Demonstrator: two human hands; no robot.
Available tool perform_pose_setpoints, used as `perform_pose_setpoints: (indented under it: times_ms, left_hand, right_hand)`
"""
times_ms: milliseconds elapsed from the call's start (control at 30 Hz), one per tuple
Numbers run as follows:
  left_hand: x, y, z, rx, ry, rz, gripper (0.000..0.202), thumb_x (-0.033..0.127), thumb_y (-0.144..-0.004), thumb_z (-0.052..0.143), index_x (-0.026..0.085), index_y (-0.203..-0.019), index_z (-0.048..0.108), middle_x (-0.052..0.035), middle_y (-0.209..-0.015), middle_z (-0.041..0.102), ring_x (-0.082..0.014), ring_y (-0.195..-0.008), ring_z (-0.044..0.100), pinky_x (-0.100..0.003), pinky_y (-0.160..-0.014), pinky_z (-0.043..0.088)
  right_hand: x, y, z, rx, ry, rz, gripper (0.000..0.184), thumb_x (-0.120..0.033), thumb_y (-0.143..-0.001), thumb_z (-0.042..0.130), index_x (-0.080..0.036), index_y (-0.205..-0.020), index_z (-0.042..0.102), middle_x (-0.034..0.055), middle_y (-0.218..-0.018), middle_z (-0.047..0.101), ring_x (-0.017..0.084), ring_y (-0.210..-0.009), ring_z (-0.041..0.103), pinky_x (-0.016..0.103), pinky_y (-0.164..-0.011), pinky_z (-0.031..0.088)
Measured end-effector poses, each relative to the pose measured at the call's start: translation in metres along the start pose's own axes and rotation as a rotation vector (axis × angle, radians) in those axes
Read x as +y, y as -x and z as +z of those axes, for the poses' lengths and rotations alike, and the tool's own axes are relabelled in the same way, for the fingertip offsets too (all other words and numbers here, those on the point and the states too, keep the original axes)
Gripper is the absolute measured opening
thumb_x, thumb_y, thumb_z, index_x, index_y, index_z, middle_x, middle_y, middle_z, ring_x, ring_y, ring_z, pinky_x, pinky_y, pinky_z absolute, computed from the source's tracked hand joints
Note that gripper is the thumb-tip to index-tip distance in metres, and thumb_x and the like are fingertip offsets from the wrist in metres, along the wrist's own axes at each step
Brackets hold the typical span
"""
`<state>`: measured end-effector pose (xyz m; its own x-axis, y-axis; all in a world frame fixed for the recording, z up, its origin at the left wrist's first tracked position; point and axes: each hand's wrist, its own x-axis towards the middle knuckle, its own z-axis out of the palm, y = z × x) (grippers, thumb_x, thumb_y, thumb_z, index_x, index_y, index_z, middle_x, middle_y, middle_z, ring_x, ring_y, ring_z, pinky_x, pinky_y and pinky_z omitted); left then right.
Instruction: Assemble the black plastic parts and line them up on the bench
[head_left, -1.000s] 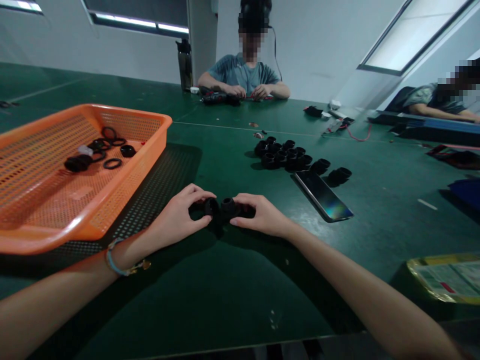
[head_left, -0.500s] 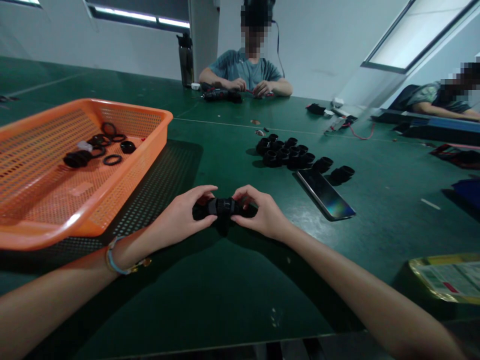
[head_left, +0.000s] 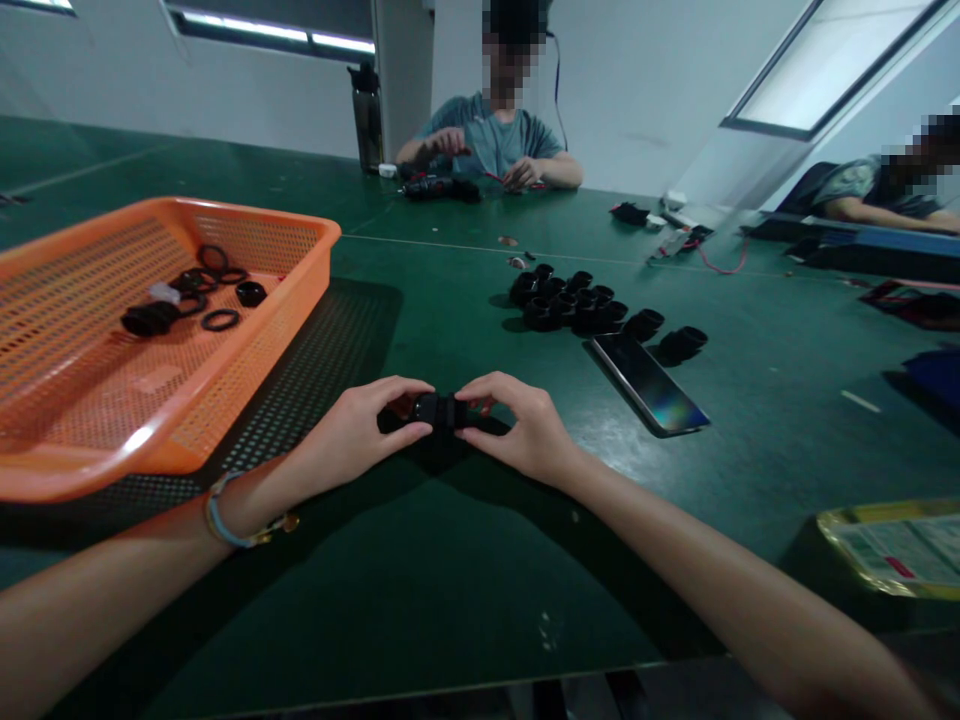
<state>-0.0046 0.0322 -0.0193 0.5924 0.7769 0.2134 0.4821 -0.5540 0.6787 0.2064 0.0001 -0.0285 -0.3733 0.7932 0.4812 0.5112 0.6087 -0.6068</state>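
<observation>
Just above the green table, at the middle of the view, I hold a black plastic pipe fitting (head_left: 439,411) lying sideways between both hands. My left hand (head_left: 371,420) grips its left end with thumb and fingertips. On its other end, the fingers and thumb of my right hand (head_left: 517,420) are pinched. The fingertips cover parts of the fitting, so its full shape does not show. Beyond my right hand stands a cluster of similar black fittings (head_left: 570,300), with one single fitting (head_left: 682,344) at its right end.
An orange basket (head_left: 330,250) with black rings and a fitting stands at left. A phone (head_left: 649,385) lies right of my hands. Near the right edge is a yellow-rimmed package (head_left: 892,550). Across the green table (head_left: 450,600) sits a person (head_left: 499,140) beside a dark bottle (head_left: 366,120).
My fingers have closed in toward the middle of the fitting, and its ribbed section no longer shows as before. The person opposite has lifted one hand.
</observation>
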Motion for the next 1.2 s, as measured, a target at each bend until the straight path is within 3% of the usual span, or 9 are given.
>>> perform_pose_setpoints:
  times_ms: [633, 933, 1200]
  left_hand:
    - [-0.0025, 0.0018, 0.0015, 0.026, 0.091, -0.026, 0.034, 0.035, -0.072, 0.062, 0.016, -0.100, 0.063, -0.0055, -0.094, 0.070, -0.0193, -0.078, 0.066, -0.033, -0.077, 0.054]
    - [-0.0030, 0.0005, 0.0010, 0.045, 0.095, -0.041, 0.034, 0.037, -0.071, 0.063, 0.017, -0.099, 0.064, -0.0054, -0.094, 0.070, -0.0197, -0.078, 0.066, -0.033, -0.076, 0.055]
    - [-0.0014, 0.0007, 0.0013, 0.034, 0.131, -0.064, 0.034, 0.036, -0.071, 0.063, 0.016, -0.098, 0.064, -0.0054, -0.091, 0.070, -0.0199, -0.078, 0.066, -0.033, -0.077, 0.055]
  right_hand:
    - [-0.0005, 0.0013, 0.0007, -0.046, -0.008, 0.104, 0.022, -0.022, -0.071, 0.070, -0.018, -0.091, 0.062, 0.0012, -0.081, 0.067, 0.013, -0.070, 0.063, 0.026, -0.065, 0.051]
    - [-0.0030, -0.0001, 0.0010, -0.035, -0.042, 0.165, 0.016, -0.022, -0.070, 0.071, -0.018, -0.082, 0.061, 0.0005, -0.076, 0.067, 0.013, -0.067, 0.063, 0.026, -0.062, 0.052]
    - [-0.0039, -0.0014, 0.0035, -0.039, -0.169, 0.225, 0.023, -0.018, -0.072, 0.070, -0.020, -0.092, 0.059, -0.0009, -0.079, 0.066, 0.012, -0.069, 0.064, 0.026, -0.065, 0.055]
